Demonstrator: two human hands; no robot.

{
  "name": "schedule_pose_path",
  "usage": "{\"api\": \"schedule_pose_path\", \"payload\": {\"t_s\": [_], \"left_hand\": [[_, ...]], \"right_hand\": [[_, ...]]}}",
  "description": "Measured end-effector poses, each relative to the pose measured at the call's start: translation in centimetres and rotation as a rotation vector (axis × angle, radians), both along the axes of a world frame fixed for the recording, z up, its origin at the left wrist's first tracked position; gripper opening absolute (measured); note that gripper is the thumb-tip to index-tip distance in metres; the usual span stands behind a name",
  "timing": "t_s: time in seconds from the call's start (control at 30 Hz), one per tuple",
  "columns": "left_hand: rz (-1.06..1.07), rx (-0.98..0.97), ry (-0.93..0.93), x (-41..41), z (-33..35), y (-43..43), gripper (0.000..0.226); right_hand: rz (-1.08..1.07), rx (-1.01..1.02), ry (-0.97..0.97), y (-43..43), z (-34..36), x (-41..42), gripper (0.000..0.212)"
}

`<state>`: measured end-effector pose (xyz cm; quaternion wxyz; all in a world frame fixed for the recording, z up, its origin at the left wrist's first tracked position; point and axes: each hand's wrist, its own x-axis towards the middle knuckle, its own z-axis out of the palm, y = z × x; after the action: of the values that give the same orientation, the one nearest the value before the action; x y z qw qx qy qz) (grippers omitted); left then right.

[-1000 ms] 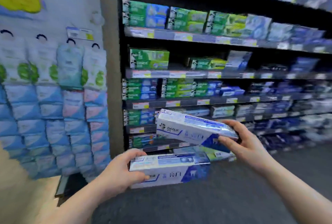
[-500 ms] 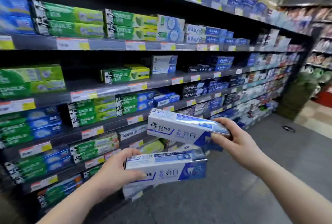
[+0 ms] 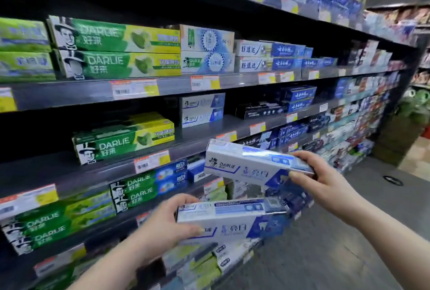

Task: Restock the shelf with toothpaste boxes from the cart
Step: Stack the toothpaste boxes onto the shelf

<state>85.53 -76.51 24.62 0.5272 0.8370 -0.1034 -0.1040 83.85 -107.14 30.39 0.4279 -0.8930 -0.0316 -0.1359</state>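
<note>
Price tags (image 3: 135, 89) on shelf (image 3: 69, 96) blurred, unreadable. Left hand (image 3: 167, 222) grips lower toothpaste box (image 3: 232, 220), hiding its left end. Right hand (image 3: 323, 182) grips right end of upper toothpaste box (image 3: 244, 165). Both boxes in air before shelf, long axes left-right; upper slopes down rightward.

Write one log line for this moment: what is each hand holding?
left hand: grips lower box | right hand: grips upper box | both boxes: off shelf | similar stack: on shelf
</note>
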Motion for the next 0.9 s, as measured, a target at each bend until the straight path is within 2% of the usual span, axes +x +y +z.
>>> {"api": "schedule_pose_path", "payload": {"t_s": [0.17, 0.33, 0.5, 0.53, 0.63, 0.67, 0.9], "left_hand": [[0.133, 0.005, -0.039, 5.7, 0.4, -2.7, 0.045], [0.315, 0.019, -0.102, 10.2, 0.8, -6.3, 0.043], [0.482, -0.013, -0.088, 14.1, 0.8, -9.9, 0.039], [0.515, -0.011, -0.099, 14.8, 0.6, -10.4, 0.039], [0.596, -0.099, -0.098, 16.3, 0.3, -11.2, 0.04], [0.606, -0.11, -0.104, 16.8, 0.3, -11.4, 0.043], [0.634, -0.015, -0.19, 18.9, 0.6, -11.3, 0.044]], "right_hand": [[0.109, -0.031, -0.004, -2.7, 0.8, 10.4, 0.035], [0.34, 0.006, 0.003, -5.0, 1.6, 22.6, 0.034], [0.549, -0.05, -0.023, -6.0, 1.2, 33.0, 0.073], [0.591, -0.044, -0.028, -5.8, 0.9, 34.7, 0.071], [0.702, -0.007, -0.021, -4.3, 0.0, 38.7, 0.033], [0.727, 0.0, -0.025, -3.9, -0.5, 39.8, 0.028], [0.822, 0.006, 0.009, -1.6, -2.8, 43.5, 0.03]]}}
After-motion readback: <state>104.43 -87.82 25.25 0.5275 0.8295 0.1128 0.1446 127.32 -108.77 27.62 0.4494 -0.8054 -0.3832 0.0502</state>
